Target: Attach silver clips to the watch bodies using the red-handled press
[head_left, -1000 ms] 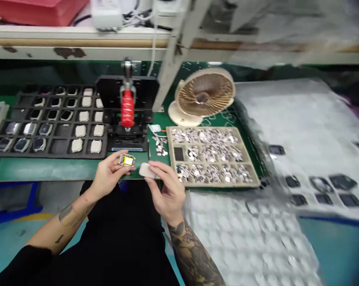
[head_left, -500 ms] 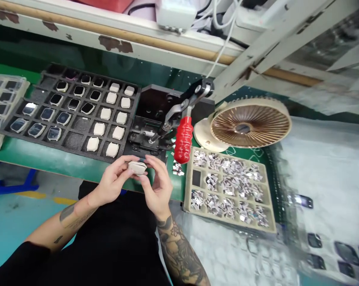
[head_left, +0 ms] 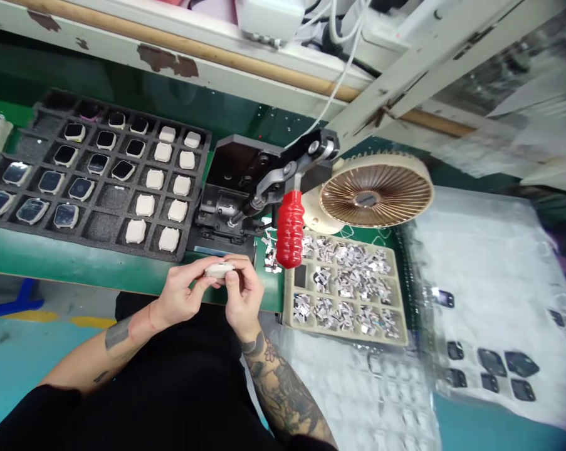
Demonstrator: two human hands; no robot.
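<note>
At a green workbench, I have the left hand and right hand pinched closed on a pale case between them, foam tray leftward, red press handle ahead-right.

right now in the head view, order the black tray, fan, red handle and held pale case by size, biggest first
1. black tray
2. fan
3. red handle
4. pale case, though partly hidden

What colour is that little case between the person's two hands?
The case is off-white, as the head view shows, though partly covered.
</note>
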